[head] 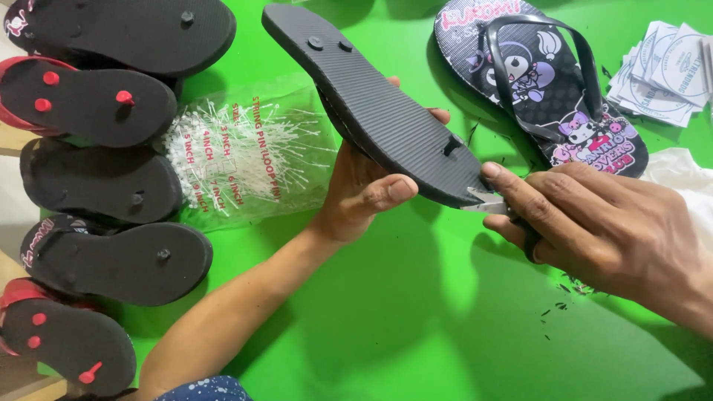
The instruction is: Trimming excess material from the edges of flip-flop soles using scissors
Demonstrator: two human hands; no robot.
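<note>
My left hand (pixel 364 194) grips a black flip-flop (pixel 371 104) from below, holding it sole-up and tilted above the green table (pixel 416 312). Its thumb lies on the ribbed sole near the toe end. My right hand (pixel 594 223) is closed around a small cutting tool with a black ring handle; the metal blade (pixel 483 200) touches the rim of the sole at the toe. A black strap plug sticks out of the sole just above the blade.
A row of upturned flip-flops (pixel 104 182), some black and some with red plugs, lines the left edge. A clear bag of white plastic loop pins (pixel 238 148) lies beside them. A printed black flip-flop (pixel 542 82) and paper tags (pixel 668 70) lie at top right. Black shavings (pixel 564 297) dot the table.
</note>
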